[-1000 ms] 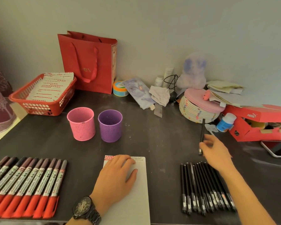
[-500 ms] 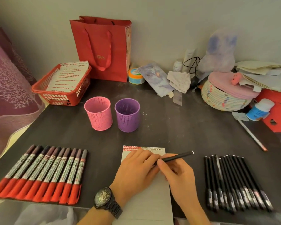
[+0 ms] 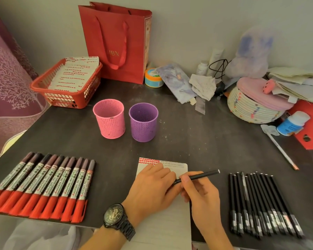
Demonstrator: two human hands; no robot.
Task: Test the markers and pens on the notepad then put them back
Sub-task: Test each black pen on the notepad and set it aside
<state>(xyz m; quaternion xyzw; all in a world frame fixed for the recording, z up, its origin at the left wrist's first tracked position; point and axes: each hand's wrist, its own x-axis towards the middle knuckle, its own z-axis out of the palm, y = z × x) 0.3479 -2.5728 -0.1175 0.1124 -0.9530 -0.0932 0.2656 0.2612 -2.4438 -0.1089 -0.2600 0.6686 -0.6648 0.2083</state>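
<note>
The left hand (image 3: 152, 188) lies flat on the upper part of the notepad (image 3: 172, 230), its fingers nearly straight and its grip loose, pressing the paper to the dark desk (image 3: 206, 141); a dark watch (image 3: 116, 218) sits on that wrist. The right hand (image 3: 203, 195) has its grip closed on a black pen (image 3: 201, 176), pinched between thumb and curled fingers. The pen slants over the top right of the notepad, its pale end pointing up and to the right, its lower end just beside the left hand's fingers. Whether that end touches the paper cannot be told. The notepad lies at the near edge of the desk, between the two sets of writing tools, with a band of red marks along its top edge. To its left, ten red-capped markers (image 3: 43, 184) lie side by side in a slanted row, red caps toward the near edge. To its right, a row of black pens (image 3: 260, 204) lies close together, well apart from the markers. Behind the notepad stand a pink cup (image 3: 109, 120) and a purple cup (image 3: 143, 123), upright and just beside each other. Farther back on the left, a red basket (image 3: 65, 98) holds sheets covered in red marks, and a red paper bag (image 3: 116, 42) stands against the wall beside it.
</note>
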